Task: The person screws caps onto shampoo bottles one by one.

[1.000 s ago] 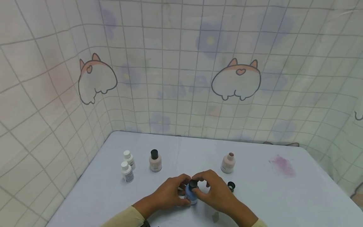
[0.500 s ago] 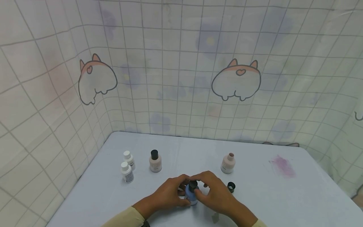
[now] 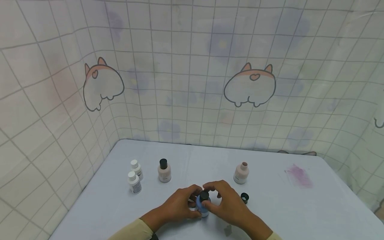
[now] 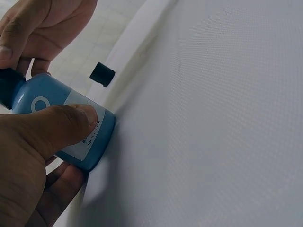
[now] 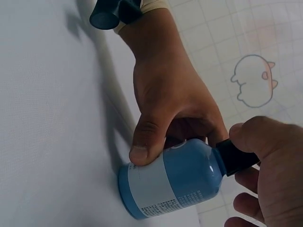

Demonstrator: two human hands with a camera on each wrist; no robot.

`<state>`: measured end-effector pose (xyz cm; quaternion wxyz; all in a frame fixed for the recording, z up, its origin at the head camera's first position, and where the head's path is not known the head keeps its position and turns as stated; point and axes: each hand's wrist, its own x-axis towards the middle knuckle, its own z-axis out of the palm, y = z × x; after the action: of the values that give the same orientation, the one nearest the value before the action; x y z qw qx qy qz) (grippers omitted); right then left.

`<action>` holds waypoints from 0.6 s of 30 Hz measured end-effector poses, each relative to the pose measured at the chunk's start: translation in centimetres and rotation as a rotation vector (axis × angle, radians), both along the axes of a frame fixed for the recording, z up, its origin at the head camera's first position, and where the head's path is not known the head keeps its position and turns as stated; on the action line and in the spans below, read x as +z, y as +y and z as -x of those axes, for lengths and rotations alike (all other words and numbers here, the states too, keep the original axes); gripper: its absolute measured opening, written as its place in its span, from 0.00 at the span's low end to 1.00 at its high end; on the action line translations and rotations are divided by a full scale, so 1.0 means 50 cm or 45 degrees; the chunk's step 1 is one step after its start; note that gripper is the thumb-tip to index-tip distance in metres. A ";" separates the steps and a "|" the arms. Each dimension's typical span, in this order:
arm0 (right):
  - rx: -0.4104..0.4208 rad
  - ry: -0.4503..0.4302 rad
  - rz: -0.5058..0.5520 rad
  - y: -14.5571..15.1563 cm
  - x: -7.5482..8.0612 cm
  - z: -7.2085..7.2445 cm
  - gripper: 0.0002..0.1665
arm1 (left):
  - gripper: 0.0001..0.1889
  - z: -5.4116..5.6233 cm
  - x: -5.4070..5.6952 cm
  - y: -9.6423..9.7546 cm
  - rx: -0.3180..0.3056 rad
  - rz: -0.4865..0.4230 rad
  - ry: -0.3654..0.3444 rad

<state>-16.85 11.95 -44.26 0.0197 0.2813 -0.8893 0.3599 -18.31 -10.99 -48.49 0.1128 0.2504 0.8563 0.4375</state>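
My left hand [image 3: 178, 205] grips the body of a blue bottle [image 4: 49, 92] with a white label, thumb across the label in the left wrist view. The bottle stands upright on the white table [image 3: 99, 213], at the near middle. Its black cap [image 5: 233, 157] sits on the neck, and my right hand [image 3: 227, 204] pinches it between thumb and fingers. A loose black cap [image 4: 102, 74] lies on the table just right of my right hand. Beyond it stands a pale pink bottle [image 3: 241, 174] with an uncapped neck.
Left of the hands stand two small white bottles [image 3: 135, 184] close together, and a pale pink bottle [image 3: 164, 173] with a black cap. A pink stain [image 3: 300, 175] marks the table at the right. Gridded cloth [image 3: 186, 83] hangs around the back and sides.
My right fingers shift around the cap: the index finger reached over it half a second ago and now sits back behind it. My left hand and the bottle stay put.
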 end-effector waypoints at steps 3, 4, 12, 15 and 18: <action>0.048 -0.005 0.019 0.003 0.000 0.001 0.26 | 0.35 -0.001 0.000 0.000 0.000 0.004 0.019; 0.065 -0.007 0.027 0.003 -0.001 0.001 0.26 | 0.35 -0.001 -0.001 0.001 0.001 0.006 0.023; 0.033 0.033 0.042 0.002 -0.006 0.001 0.20 | 0.35 0.000 -0.002 0.002 0.002 -0.004 0.009; -0.009 0.012 0.011 0.001 -0.005 0.002 0.20 | 0.34 0.001 -0.002 0.002 0.002 -0.010 -0.004; -0.021 -0.006 -0.006 0.001 -0.005 0.003 0.21 | 0.34 0.001 -0.003 0.001 0.003 -0.007 -0.008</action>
<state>-17.01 12.01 -44.50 0.0201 0.2734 -0.8924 0.3584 -18.36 -10.95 -48.64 0.1144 0.2485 0.8550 0.4407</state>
